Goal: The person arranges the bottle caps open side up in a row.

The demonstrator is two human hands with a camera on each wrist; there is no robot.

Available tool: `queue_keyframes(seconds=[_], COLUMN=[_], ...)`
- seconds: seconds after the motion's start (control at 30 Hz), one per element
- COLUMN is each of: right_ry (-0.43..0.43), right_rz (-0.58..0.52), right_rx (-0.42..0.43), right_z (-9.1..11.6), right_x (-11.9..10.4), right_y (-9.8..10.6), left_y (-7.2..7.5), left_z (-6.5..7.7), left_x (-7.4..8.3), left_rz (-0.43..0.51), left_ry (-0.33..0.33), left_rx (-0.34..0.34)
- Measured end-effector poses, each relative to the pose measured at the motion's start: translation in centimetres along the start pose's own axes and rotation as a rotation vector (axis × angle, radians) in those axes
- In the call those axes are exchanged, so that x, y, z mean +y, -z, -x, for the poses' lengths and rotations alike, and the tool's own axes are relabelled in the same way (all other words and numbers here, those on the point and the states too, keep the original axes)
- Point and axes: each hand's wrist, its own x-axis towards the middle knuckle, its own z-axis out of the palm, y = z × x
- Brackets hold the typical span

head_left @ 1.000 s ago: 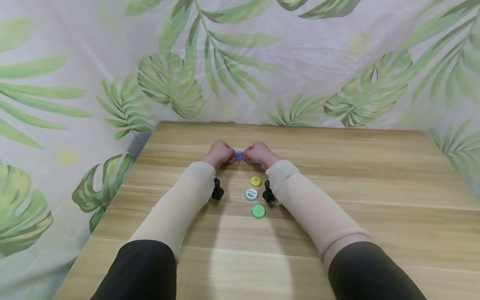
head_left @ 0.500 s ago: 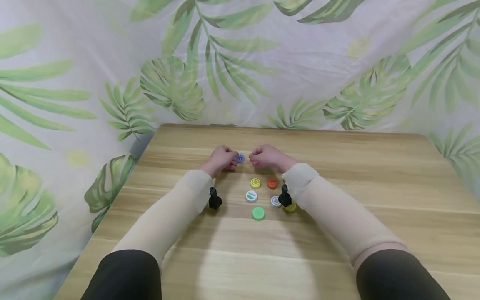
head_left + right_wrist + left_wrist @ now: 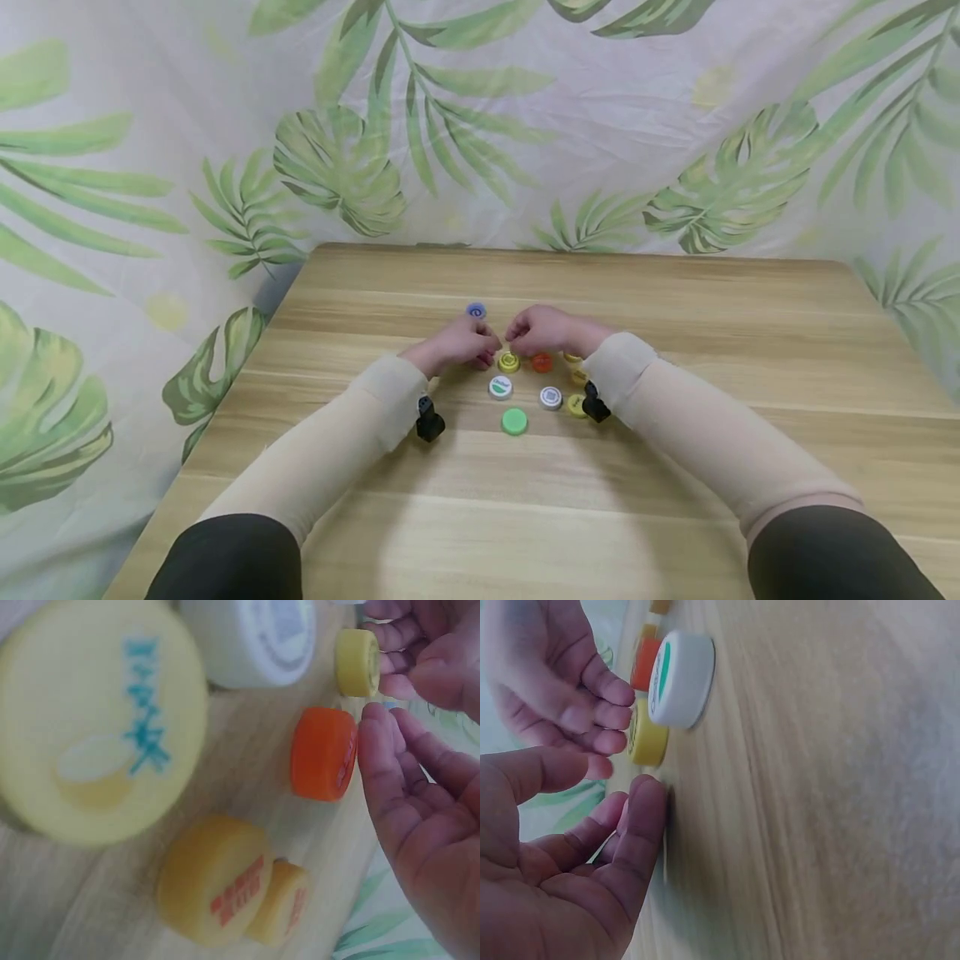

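A yellow bottle cap (image 3: 508, 362) lies on the wooden table just in front of both hands. My left hand (image 3: 459, 340) hovers at its left, thumb and fingers slightly bent with a gap between them in the left wrist view. From the other side my right hand (image 3: 547, 329) reaches over the far edge of the yellow cap, near an orange-red cap (image 3: 324, 754). Neither hand holds anything. Beyond the left hand a blue cap (image 3: 476, 310) with a swirl mark stands by itself. A white cap (image 3: 682, 679) with a green mark sits nearer to me.
A green cap (image 3: 514, 421) and a white cap with a grey print (image 3: 551, 397) lie closer to me. By the right wrist are a large pale yellow cap (image 3: 97, 727) and two orange-yellow caps, one being a cap with red print (image 3: 217, 881). A leaf-patterned cloth (image 3: 480, 125) hangs behind the table.
Both hands have let go of the blue cap, which stays at the back. They have moved toward me to the yellow cap, uncovering more caps at the right.
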Motion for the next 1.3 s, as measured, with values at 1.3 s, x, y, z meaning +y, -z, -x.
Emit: queue_keyframes(seconds=[1.3], right_ry=[0.016], right_rz=[-0.296], right_rx=[0.359], right_z=[-2.1], right_x=[-0.2], right_y=[0.4], left_y=[2.0], left_z=[-2.4], left_x=[1.8], left_rz=[0.317], left_ry=[-0.083], left_rx=[0.231])
